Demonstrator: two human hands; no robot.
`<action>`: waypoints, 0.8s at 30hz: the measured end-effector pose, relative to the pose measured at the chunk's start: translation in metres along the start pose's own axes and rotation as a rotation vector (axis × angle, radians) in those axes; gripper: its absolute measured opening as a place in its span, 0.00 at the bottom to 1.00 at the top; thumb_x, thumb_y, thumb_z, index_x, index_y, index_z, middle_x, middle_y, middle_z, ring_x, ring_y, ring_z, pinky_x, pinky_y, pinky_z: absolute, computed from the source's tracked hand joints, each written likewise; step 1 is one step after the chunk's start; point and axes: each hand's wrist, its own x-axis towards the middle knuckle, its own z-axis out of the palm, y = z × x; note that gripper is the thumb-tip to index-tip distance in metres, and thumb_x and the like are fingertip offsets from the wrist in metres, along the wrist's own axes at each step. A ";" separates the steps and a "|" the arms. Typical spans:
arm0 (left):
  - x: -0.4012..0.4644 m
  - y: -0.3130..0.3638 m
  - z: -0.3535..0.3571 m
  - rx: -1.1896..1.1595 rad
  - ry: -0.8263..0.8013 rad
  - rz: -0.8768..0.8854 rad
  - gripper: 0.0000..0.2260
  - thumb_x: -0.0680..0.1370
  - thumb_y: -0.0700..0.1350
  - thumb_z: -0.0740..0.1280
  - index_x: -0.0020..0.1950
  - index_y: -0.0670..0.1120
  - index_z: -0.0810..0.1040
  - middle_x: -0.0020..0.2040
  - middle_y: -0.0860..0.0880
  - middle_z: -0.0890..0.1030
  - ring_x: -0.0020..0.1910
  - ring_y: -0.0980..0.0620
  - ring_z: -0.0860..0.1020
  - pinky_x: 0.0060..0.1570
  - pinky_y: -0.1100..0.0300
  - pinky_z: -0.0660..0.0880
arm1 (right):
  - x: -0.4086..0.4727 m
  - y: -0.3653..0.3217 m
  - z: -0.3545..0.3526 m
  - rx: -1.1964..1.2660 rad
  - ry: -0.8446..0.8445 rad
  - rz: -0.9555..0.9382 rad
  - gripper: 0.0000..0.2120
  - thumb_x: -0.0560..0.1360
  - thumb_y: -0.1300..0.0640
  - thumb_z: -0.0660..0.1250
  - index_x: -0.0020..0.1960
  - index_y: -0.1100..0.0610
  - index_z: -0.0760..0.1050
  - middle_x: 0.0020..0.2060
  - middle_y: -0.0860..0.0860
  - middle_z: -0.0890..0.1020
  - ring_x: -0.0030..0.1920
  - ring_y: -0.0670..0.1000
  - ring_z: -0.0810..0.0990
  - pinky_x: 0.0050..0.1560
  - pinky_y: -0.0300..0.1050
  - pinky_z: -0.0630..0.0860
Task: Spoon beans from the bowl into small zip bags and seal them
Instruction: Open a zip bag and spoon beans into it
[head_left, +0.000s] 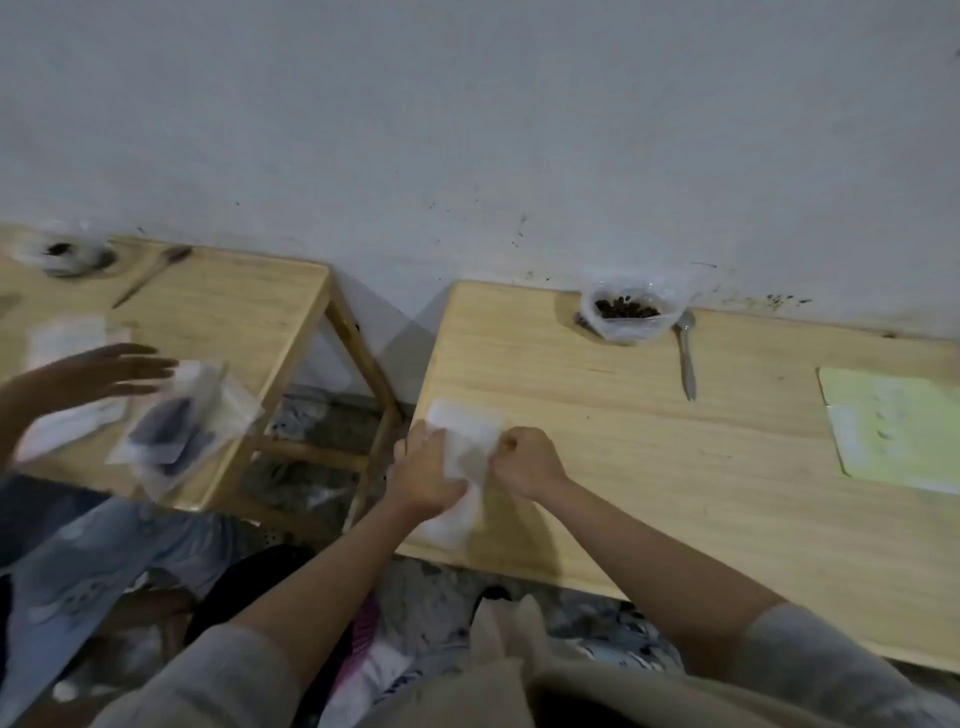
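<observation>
Here I see both hands working at the near left corner of the wooden surface (649, 447) in front of me. My left hand (428, 475) is curled over the left side of a small clear zip bag (470, 441), fingers pressed down on the plastic, and my right hand (527, 460) is closed into a pinch on the bag's right edge, so the bag sits directly between the two hands and partly under the left one. The bag's upper end pokes out beyond my knuckles, flat against the wood; more pale plastic shows below my left wrist near the surface's front edge, though I cannot tell whether it is the same bag or another. I cannot make out any beans in it. Well away from my hands, at the far edge against the wall, stands the bowl (626, 317) of dark beans (626, 307), lined with a clear plastic bag, and a metal spoon (687, 356) lies on the wood just to its right, untouched. A pale green sheet (898, 426) lies at the right. On a second wooden surface (234, 312) to the left, another person's hand (98, 374) hovers, blurred, beside clear bags with dark contents (176, 431).
</observation>
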 end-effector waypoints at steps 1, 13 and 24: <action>0.000 0.001 0.001 0.018 0.014 0.003 0.36 0.73 0.60 0.66 0.75 0.50 0.53 0.76 0.47 0.48 0.72 0.40 0.52 0.66 0.49 0.63 | 0.000 0.001 0.002 -0.010 0.016 -0.019 0.20 0.70 0.61 0.66 0.27 0.55 0.57 0.24 0.50 0.61 0.25 0.49 0.60 0.30 0.45 0.56; -0.002 -0.002 0.013 -0.089 0.129 -0.006 0.40 0.71 0.63 0.67 0.76 0.51 0.52 0.77 0.46 0.51 0.75 0.41 0.51 0.70 0.45 0.58 | 0.002 -0.012 0.015 0.181 0.193 0.025 0.03 0.70 0.62 0.70 0.41 0.56 0.77 0.36 0.48 0.79 0.38 0.45 0.77 0.34 0.29 0.67; -0.032 0.018 -0.029 -0.717 0.491 0.123 0.17 0.75 0.37 0.68 0.61 0.51 0.73 0.57 0.50 0.70 0.48 0.55 0.76 0.54 0.57 0.76 | -0.008 -0.017 -0.036 0.385 0.147 -0.068 0.06 0.75 0.66 0.65 0.42 0.58 0.78 0.34 0.49 0.80 0.35 0.47 0.79 0.41 0.43 0.75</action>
